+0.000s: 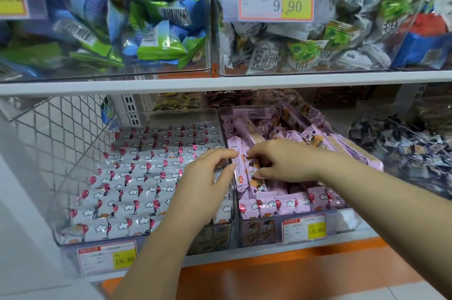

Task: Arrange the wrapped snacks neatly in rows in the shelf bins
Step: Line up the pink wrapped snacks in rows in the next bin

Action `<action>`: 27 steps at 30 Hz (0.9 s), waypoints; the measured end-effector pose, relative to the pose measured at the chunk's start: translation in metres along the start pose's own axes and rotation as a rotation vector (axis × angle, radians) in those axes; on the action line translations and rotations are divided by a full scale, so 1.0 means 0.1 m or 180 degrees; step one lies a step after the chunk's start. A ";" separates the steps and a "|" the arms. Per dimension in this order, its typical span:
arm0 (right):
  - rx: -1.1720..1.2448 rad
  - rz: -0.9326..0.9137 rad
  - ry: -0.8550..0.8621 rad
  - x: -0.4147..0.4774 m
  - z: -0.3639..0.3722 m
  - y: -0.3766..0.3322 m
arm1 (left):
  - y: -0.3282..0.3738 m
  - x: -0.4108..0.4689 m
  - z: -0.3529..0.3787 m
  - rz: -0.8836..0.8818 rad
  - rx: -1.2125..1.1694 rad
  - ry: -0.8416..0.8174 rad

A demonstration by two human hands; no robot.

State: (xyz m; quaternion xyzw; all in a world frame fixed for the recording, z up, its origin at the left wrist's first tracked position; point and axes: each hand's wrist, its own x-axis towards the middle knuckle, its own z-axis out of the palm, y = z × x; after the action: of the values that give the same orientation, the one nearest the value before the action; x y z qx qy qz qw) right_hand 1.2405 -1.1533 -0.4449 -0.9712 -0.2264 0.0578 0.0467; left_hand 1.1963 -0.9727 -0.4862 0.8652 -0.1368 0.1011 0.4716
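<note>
Two clear bins stand side by side on the lower shelf. The left bin (144, 241) holds white wrapped snacks (137, 177) with red balloons, lying in tidy rows. The right bin (342, 223) holds pink wrapped snacks (288, 203): one row stands along its front, the rest lie jumbled behind. My right hand (283, 161) pinches a pink snack (253, 172) at the bin's left side. My left hand (208, 177) hovers over the wall between the two bins, its fingers curled, fingertips touching the same pink snacks.
A wire mesh panel (66, 133) closes the shelf's left end. A bin of dark wrapped sweets (406, 150) stands to the right. The upper shelf (220, 83) carries bins of blue-green and grey packets. Yellow price tags (304, 228) hang on the bin fronts.
</note>
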 end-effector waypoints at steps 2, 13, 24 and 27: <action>-0.0024 0.0100 -0.0211 0.12 0.03 -0.02 | -0.03 0.02 -0.01 -0.0056 -0.0093 -0.0030; 0.0267 0.0313 0.0115 0.16 0.13 -0.08 | -0.06 0.06 0.01 -0.0025 -0.0104 -0.0021; 0.1515 0.0417 0.2278 -0.34 0.03 -0.07 | -0.04 0.06 0.03 0.0139 0.0109 0.0070; 0.1932 0.0369 0.2750 -0.61 0.03 0.02 | -0.03 0.05 0.04 0.0163 0.0140 0.0114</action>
State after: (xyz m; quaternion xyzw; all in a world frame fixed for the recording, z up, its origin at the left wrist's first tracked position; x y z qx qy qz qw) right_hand 1.1868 -1.1822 -0.4428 -0.8602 -0.1056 -0.2822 0.4114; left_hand 1.2019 -0.9756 -0.4892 0.8697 -0.1481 0.1316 0.4522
